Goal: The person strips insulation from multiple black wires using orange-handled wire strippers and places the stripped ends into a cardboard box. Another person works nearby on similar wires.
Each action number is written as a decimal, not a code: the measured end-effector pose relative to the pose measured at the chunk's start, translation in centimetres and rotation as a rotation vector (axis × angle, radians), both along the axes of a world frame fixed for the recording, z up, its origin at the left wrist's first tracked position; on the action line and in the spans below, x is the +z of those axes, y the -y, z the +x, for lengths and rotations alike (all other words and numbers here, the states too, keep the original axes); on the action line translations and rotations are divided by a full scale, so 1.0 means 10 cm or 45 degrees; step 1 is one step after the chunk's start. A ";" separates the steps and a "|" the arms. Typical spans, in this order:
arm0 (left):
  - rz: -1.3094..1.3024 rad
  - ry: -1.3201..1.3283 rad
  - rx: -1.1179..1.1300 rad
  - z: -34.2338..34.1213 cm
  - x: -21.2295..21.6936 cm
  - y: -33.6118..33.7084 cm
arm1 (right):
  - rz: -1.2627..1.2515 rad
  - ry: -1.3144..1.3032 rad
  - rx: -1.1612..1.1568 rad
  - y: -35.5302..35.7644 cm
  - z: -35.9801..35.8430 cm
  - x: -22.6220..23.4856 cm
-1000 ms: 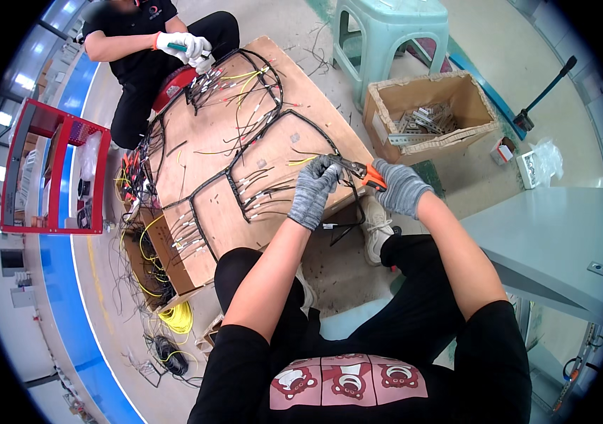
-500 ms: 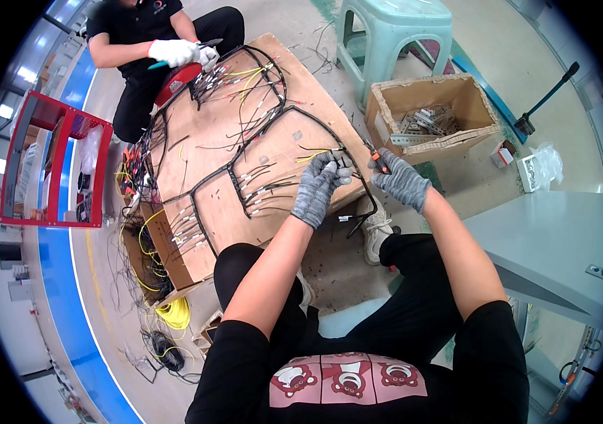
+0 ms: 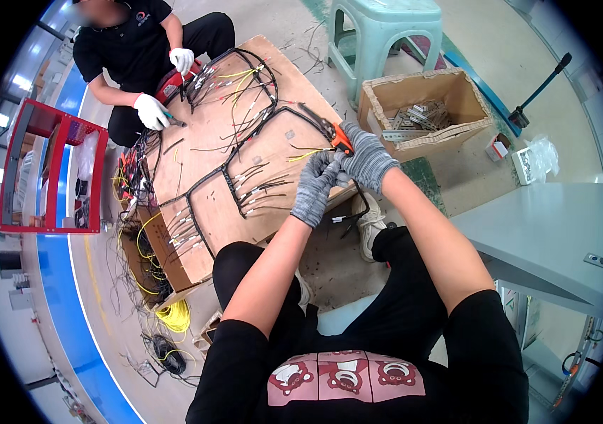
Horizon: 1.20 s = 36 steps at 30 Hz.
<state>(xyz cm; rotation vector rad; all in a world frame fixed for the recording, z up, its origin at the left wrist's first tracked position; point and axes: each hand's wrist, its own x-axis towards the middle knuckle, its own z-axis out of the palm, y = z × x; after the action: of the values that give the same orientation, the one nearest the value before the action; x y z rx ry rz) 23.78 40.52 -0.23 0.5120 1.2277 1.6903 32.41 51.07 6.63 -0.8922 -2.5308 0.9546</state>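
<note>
In a grey knit glove, my left hand (image 3: 317,185) is closed with its fingers pinched on wires at the near right edge of the board. My right hand (image 3: 370,157), gloved alike, touches its fingertips and grips orange-handled pliers (image 3: 342,139), whose dark jaws point up and left. The exact wire ends are hidden by my fingers. A black taped wire harness (image 3: 228,168) lies branched over the wooden board (image 3: 206,150), with several labelled black leads (image 3: 262,185) fanning out. Yellow wires (image 3: 304,155) stick out just left of my hands.
Across the board sits a co-worker in white gloves (image 3: 151,112). A cardboard box (image 3: 421,145) of metal brackets and a pale green stool (image 3: 386,32) stand at the far right. A grey panel (image 3: 548,219) is at right; yellow wire coils (image 3: 174,316) lie left.
My right hand has moved left with the pliers, up against my left hand. The co-worker's hands have come apart, one lowering to the board's left edge. The view has shifted slightly.
</note>
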 end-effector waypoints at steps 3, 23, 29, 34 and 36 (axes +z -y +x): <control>0.036 -0.038 -0.047 -0.09 -0.07 0.04 | -0.169 -0.309 -0.060 -0.05 -0.02 -0.10; -0.212 0.052 0.019 -0.20 -0.17 0.11 | 0.138 0.674 0.228 -0.27 0.40 -0.10; -0.147 -0.048 0.064 -0.18 -0.21 0.06 | 0.319 0.615 0.284 -0.22 0.44 -0.11; -0.045 -0.019 0.044 -0.18 -0.27 0.04 | 0.478 0.634 0.247 -0.14 0.42 -0.09; -0.015 -0.030 0.038 -0.18 -0.25 0.04 | 0.493 0.653 0.227 -0.09 0.41 -0.04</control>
<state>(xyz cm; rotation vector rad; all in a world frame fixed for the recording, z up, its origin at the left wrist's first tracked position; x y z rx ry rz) 22.02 40.09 -2.69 0.5100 1.2672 1.7049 36.47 51.99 6.21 -0.8839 -3.1146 0.2629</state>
